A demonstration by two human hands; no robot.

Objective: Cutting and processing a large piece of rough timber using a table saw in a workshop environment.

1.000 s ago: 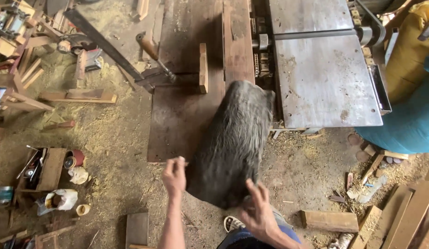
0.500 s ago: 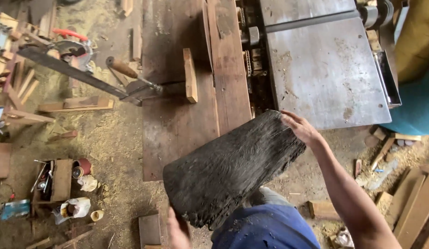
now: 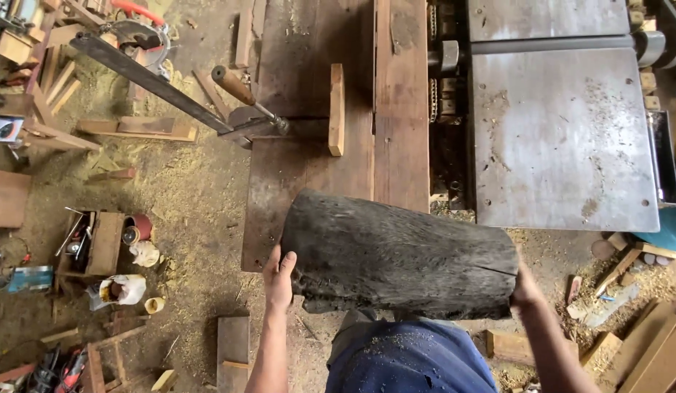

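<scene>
Big, dark, rough log [image 3: 400,255] held flat across the front of the body, just off the near end of the brown wooden tabletop [image 3: 309,145]. Left hand [image 3: 278,276] wrapped on the left end, grip clamped on the bark, thumb up the side. Right hand [image 3: 525,290] mostly hidden behind the right end, pressed tight to it; fingers out of sight, so cannot tell how that grip closes.

Best done slow: both ends kept level, weight held close to the tummy, fingers kept off the underside in case of a set-down. Left end sits over the corner of the tabletop, right end hangs out over the sawdust floor [image 3: 192,204] near the grey metal machine bed [image 3: 563,138].

Room for moving: open plank straight ahead, but a small wood block [image 3: 337,109] stands on it, and a long metal clamp with a wooden handle [image 3: 232,86] pokes in from the left. Sharp metal edge of the machine bed close on the right. Loose scraps of wood [image 3: 621,269] underfoot, easy to trip on.
</scene>
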